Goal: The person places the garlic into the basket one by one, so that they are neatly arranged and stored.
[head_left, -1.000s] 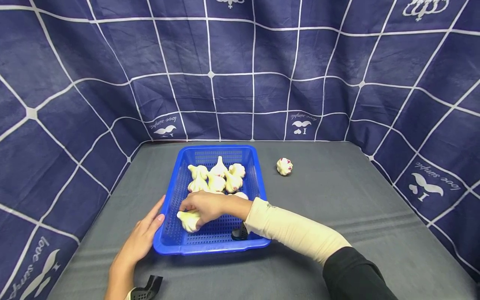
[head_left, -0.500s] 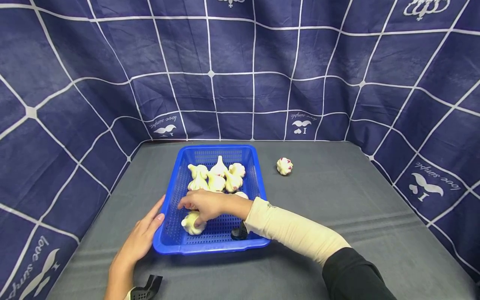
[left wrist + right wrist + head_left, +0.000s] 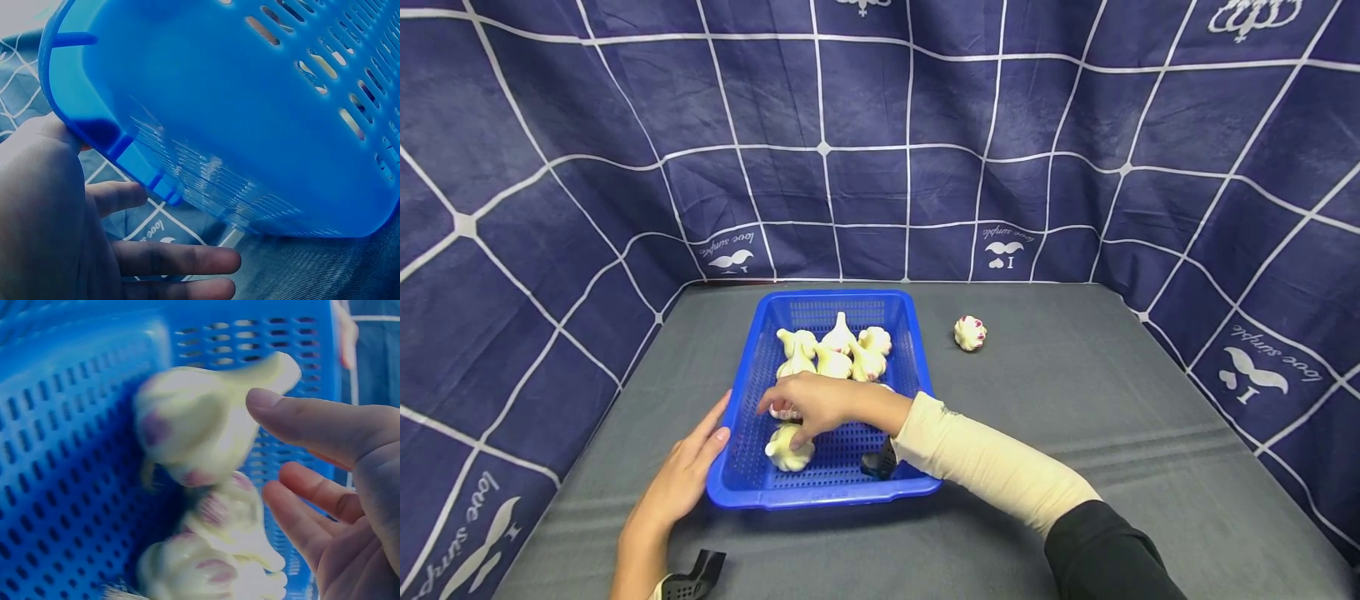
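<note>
My right hand [image 3: 814, 402] is inside the blue plastic basket [image 3: 823, 503], fingers spread apart. Its thumb [image 3: 275, 412] lies right at the stem end of a garlic bulb [image 3: 790, 448] near the front left of the basket; the other fingers are off that bulb. More garlic bulbs [image 3: 212, 569] sit beside it in the right wrist view. My left hand [image 3: 681, 479] rests against the basket's left side. In the left wrist view its thumb is at the rim [image 3: 69, 81], while the remaining fingers stretch out straight below. The right hand and forearm hide part of the basket's middle.
Several garlic bulbs [image 3: 833, 360] stand together toward the back of the basket. A single bulb [image 3: 970, 333] with reddish marks lies on the grey tablecloth [image 3: 1045, 392], right of the basket. Dark blue checked cloth [image 3: 865, 192] encloses the table at the back and sides.
The front garlic bulb, earlier held in my right hand, has shifted slightly right and settled in the basket. The right fingers have come off it and lifted. My left hand stays put.
</note>
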The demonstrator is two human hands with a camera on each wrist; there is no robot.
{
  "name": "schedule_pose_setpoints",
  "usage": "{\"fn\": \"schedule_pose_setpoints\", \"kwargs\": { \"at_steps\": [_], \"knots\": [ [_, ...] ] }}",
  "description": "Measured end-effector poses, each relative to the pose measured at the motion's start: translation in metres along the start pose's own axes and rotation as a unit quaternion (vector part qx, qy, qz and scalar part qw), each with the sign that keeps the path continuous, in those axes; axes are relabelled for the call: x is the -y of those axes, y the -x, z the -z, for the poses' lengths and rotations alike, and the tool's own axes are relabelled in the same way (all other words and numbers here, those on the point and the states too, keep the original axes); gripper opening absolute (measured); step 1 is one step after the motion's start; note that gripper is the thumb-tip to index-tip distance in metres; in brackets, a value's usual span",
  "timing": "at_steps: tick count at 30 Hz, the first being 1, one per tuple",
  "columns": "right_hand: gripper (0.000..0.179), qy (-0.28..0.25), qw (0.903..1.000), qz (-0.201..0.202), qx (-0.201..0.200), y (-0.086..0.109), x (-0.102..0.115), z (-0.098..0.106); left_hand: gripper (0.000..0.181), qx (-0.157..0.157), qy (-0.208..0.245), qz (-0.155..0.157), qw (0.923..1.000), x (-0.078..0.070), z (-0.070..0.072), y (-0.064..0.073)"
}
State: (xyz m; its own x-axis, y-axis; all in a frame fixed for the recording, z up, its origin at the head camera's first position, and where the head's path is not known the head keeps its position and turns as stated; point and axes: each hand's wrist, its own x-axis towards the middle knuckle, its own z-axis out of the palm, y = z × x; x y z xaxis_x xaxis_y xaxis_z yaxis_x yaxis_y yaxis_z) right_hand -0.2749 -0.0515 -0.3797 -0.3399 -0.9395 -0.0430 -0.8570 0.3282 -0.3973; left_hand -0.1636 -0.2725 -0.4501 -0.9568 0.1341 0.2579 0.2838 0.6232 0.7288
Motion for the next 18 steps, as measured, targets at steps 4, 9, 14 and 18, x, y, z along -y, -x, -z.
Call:
{"fn": "schedule_pose_setpoints", "kwargs": {
  "at_steps": [4, 9, 14, 18],
  "knots": [
    [0.06, -0.035, 0.9991, -0.016, -0.016, 0.005, -0.006, 0.008, 0.05, -0.001, 0.001, 0.001, 1.0, 0.0, -0.001, 0.0],
    [0.056, -0.081, 0.9951, -0.029, -0.049, 0.017, -0.019, 0.02, 0.051, 0.003, 0.008, 0.004, 1.0, -0.001, -0.002, 0.0],
    [0.052, -0.12, 0.9884, -0.036, -0.086, 0.033, -0.036, 0.034, 0.052, 0.0, 0.009, 0.006, 0.9999, 0.0, -0.002, 0.0],
    [0.048, -0.142, 0.9807, -0.056, -0.122, 0.047, -0.05, 0.045, 0.052, -0.002, 0.009, 0.006, 0.9999, 0.0, -0.002, 0.0]
  ]
}}
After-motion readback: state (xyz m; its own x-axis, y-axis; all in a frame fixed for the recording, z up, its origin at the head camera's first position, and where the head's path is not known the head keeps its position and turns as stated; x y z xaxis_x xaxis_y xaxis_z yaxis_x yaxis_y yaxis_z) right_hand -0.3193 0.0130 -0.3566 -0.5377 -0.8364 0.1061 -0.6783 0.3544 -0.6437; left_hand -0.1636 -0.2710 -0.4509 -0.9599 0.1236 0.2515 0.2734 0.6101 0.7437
